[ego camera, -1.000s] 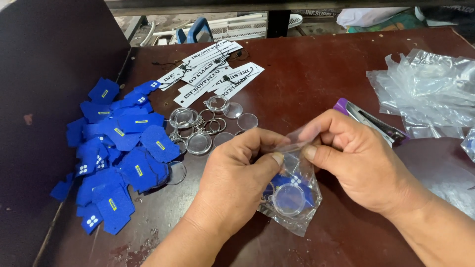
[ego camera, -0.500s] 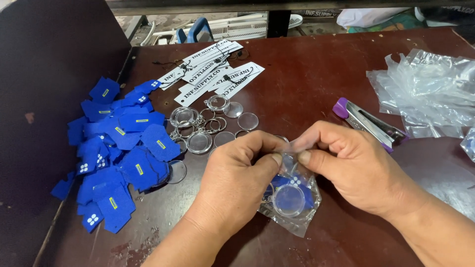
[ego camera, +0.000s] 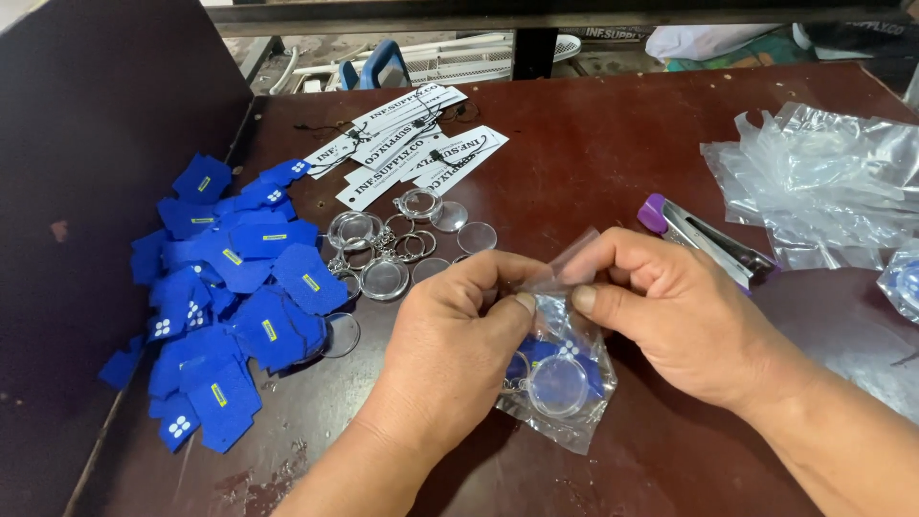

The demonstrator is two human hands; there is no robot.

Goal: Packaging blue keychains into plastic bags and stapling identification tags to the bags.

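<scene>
Nearest to me, both hands meet over a small clear plastic bag [ego camera: 560, 383] that lies on the dark red table [ego camera: 593, 172]. The left hand [ego camera: 459, 330] pinches the upper edge of the bag between thumb and fingers, and the right hand [ego camera: 680, 311] pinches the same edge from the other side, so both are closed on it. Inside the bag I see a round clear keychain [ego camera: 558, 386] and a blue piece. To the left of the bag lies a heap of blue tags [ego camera: 225, 297]. Just beyond the bag are loose clear discs with metal rings [ego camera: 383, 249]. To its right and further away lie a purple stapler [ego camera: 704, 239] and a pile of empty plastic bags [ego camera: 823, 182]. Farthest from the bag are white paper labels [ego camera: 407, 144].
</scene>
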